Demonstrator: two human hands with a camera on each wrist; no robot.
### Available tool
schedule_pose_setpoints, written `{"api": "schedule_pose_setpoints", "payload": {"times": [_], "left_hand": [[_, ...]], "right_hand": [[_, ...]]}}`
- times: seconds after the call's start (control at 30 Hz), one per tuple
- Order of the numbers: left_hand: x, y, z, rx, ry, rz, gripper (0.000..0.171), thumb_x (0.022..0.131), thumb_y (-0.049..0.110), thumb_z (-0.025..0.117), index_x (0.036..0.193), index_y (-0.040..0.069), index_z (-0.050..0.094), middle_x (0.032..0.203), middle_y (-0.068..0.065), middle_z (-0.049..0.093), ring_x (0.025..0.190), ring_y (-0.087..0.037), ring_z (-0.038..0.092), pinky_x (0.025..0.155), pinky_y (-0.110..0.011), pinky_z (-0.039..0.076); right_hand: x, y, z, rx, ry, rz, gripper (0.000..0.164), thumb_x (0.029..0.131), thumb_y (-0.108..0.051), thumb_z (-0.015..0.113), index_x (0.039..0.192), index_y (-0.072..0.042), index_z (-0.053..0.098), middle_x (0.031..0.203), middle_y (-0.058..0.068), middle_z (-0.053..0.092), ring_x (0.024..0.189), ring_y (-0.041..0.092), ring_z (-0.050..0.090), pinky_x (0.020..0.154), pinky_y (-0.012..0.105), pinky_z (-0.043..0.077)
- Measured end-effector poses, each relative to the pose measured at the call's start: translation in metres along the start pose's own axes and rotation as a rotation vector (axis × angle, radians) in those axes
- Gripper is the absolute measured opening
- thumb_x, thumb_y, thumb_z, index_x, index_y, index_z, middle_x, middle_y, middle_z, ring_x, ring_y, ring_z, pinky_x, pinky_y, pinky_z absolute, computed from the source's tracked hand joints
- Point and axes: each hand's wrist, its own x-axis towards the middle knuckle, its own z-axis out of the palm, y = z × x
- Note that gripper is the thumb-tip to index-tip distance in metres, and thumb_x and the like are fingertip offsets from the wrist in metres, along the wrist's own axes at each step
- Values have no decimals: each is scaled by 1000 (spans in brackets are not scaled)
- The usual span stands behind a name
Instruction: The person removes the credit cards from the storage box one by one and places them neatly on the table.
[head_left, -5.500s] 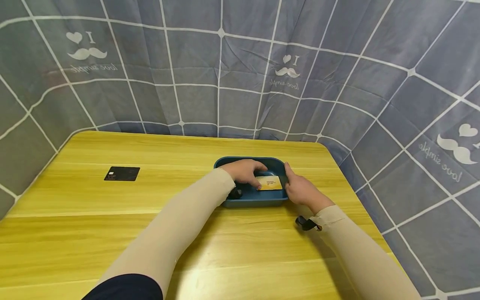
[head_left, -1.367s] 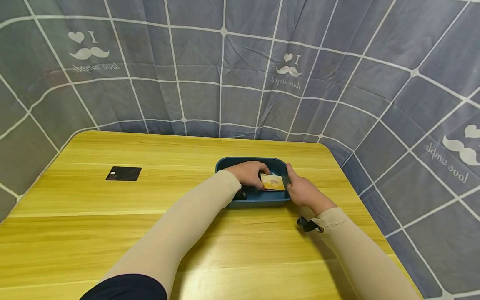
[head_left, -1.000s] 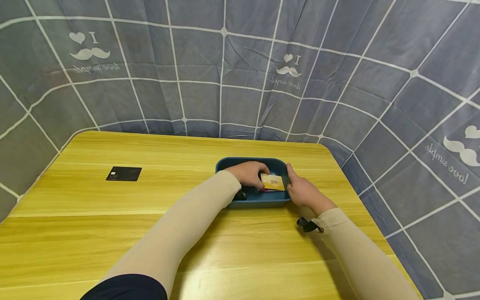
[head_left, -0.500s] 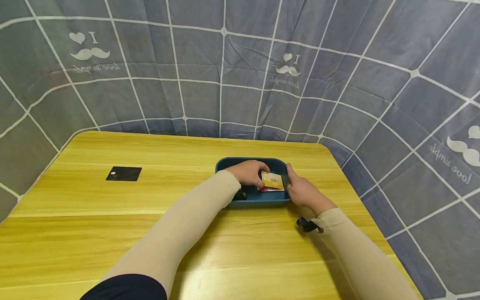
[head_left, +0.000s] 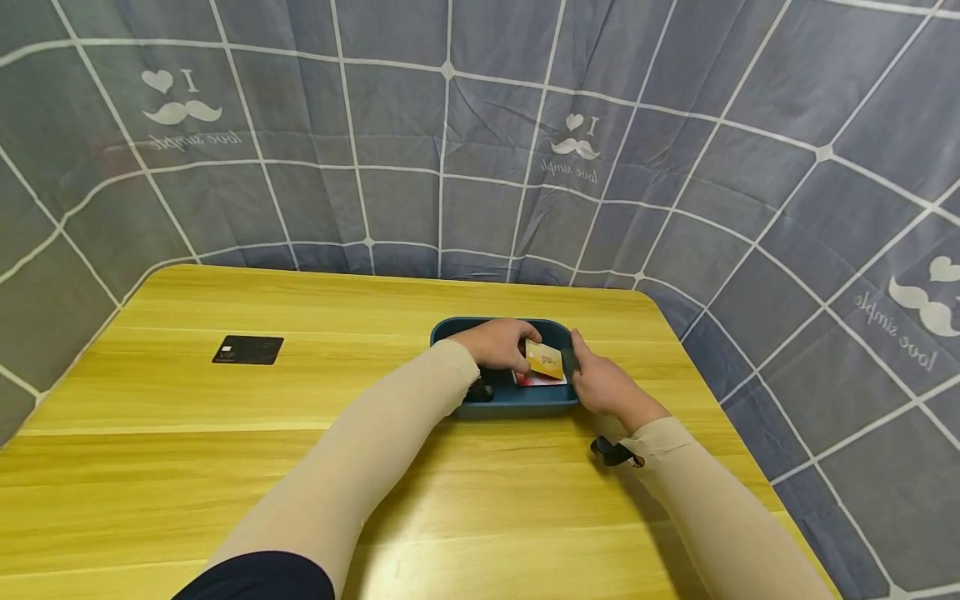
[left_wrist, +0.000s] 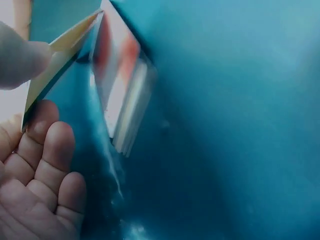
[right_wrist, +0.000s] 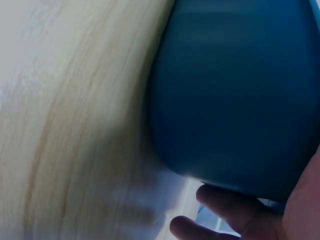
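Pinching a yellow card between thumb and fingers, the left hand reaches into a blue bin just right of centre in the head view. The card tilts above a stack of cards inside the bin, the uppermost white with red patches. A small black object shows beside the left cuff. The right hand touches the bin's right end, fingers against its outer wall; whether it grips the rim cannot be told. The bin is smooth, with rounded corners; the counter is yellow and wood-grained, glossy at bottom centre. A flat black card marked "VIP" lies at middle left. The left hand and beige sleeve hide part of the bin's left side. In the left wrist view the stack is blurred, its cards hard to count; the right wrist view cuts off the bin above and at right.
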Motion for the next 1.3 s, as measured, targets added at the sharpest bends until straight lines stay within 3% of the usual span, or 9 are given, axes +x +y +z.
{"api": "schedule_pose_setpoints", "payload": {"times": [0.33,0.5,0.6,0.8,0.97,1.3], "left_hand": [[-8,3,-14,53,28,34,65,90,17,76,151,7,56,131,-7,67,103,-20,63,94,-33,55],[-20,8,-26,56,56,65,62,89,18,74,149,5,58,129,-8,67,104,-20,63,94,-30,55],[-31,11,-36,38,70,74,63,89,17,73,149,6,57,127,-8,67,104,-22,62,93,-31,55],[-59,10,-59,39,107,74,65,91,20,72,152,10,55,132,-7,65,113,-23,61,96,-35,55],[-91,5,-80,40,154,66,63,91,23,71,152,13,56,144,-7,61,124,-26,58,102,-43,53],[-159,-28,-112,26,267,7,60,92,20,73,150,13,57,147,-6,59,124,-28,55,104,-49,48]], "right_hand": [[3,0,5,8,7,2,73,107,-13,38,168,1,1,152,34,51,127,42,65,108,56,49],[2,0,5,12,9,14,75,106,-13,39,168,1,0,151,36,52,124,41,65,108,55,49],[2,0,5,15,15,15,74,106,-13,40,168,1,0,153,35,48,131,44,61,114,57,46],[1,-1,3,7,17,11,73,107,-12,39,167,3,1,158,34,44,132,43,61,116,57,43],[1,0,2,3,20,1,73,107,-13,40,167,4,2,159,33,43,131,42,62,116,57,44],[1,-1,-3,13,18,0,73,107,-14,40,167,3,2,160,33,41,136,44,58,117,58,42]]}}
